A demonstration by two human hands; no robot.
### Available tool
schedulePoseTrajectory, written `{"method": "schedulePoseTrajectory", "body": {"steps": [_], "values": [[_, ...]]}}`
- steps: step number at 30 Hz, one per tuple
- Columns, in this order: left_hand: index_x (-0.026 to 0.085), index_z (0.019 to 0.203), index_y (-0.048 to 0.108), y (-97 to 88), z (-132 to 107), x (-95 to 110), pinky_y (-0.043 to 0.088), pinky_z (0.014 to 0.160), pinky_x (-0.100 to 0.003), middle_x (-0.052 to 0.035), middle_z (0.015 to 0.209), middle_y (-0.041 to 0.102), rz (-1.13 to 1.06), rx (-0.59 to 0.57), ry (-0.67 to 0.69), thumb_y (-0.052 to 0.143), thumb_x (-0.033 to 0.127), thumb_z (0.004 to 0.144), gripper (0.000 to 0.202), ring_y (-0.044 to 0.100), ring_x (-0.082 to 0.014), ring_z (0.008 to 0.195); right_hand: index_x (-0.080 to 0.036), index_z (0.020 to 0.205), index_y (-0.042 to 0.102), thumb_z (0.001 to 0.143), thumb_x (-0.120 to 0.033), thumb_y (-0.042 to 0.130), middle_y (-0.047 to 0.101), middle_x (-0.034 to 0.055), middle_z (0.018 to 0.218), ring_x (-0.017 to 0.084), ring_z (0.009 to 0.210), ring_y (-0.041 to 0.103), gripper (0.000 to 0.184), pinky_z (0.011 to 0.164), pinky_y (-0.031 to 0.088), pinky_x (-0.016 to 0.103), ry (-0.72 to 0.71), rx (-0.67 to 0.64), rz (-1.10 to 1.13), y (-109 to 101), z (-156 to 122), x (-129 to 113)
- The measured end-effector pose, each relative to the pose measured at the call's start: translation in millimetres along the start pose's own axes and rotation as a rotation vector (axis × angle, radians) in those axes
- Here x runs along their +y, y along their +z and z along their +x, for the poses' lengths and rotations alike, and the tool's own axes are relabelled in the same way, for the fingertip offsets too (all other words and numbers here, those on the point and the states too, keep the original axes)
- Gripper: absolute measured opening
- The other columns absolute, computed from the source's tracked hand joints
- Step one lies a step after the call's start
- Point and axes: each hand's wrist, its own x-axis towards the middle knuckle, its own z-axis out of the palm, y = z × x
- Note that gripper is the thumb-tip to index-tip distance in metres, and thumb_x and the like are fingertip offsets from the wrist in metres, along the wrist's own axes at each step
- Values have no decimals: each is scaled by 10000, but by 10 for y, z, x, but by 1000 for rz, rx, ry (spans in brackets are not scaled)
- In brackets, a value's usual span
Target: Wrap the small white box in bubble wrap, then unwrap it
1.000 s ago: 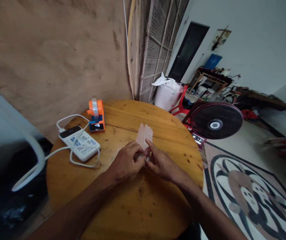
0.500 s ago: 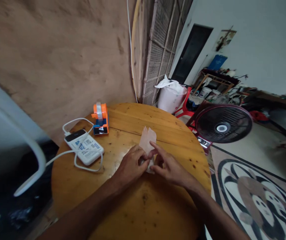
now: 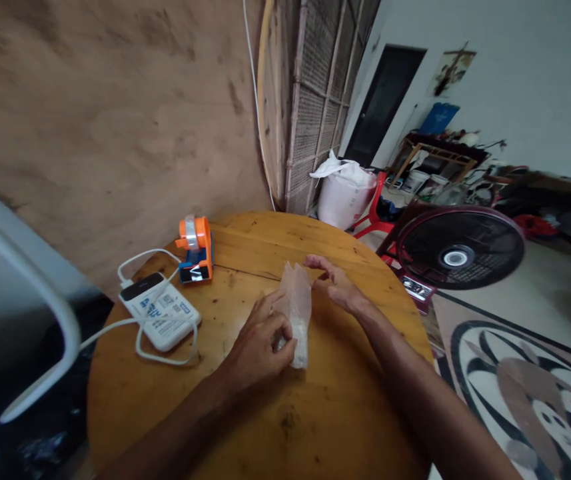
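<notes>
A folded strip of pale pink paper (image 3: 298, 309) lies on the round wooden table (image 3: 265, 413). My left hand (image 3: 260, 347) pinches the paper's near end, fingers curled on it. My right hand (image 3: 336, 283) lies flat with spread fingers at the paper's far end, its fingertips touching or just beside the edge. An orange and blue tape dispenser (image 3: 194, 250) stands at the table's back left.
A white power bank (image 3: 160, 311) with a looped white cable lies left of my hands. A black floor fan (image 3: 460, 248) stands right of the table. A white sack (image 3: 342, 190), a red chair and clutter are behind. A plywood wall stands at the back left.
My right hand has let go of the paper's near end and slid up to its far end. The paper now lies longer and flatter on the table.
</notes>
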Motion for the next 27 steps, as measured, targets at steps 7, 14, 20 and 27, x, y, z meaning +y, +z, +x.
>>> {"method": "schedulePoseTrajectory", "body": {"steps": [7,14,20,27], "values": [[193,693,526,15,85,-36,329,1086,-388,-107,1421,450,-50,-107,-1,543,105,698,89,325,-248,1379,-216,1114,559,732,-288,628,592,31,944,190,916,558,395,891,400,362,-111,3,95,-52,4,150],[202,694,505,23,99,-27,386,1026,-335,-94,1199,611,-116,-139,-63,550,114,691,99,421,-232,1311,-230,954,615,730,-305,635,598,53,1120,245,1121,518,237,996,338,416,-112,-29,83,-27,26,107],[206,693,497,3,109,0,443,907,-304,-56,935,642,-85,-148,-64,539,132,703,86,541,-227,1136,-228,879,569,755,-331,630,533,56,1280,242,1197,479,172,1035,310,420,-90,-26,160,3,-13,109],[207,693,490,-6,101,19,450,856,-308,-26,835,606,-71,-133,-40,533,116,698,100,570,-199,945,-243,1164,484,770,-341,591,593,56,1056,209,1031,552,420,929,416,380,-82,-72,212,75,23,107]]}}
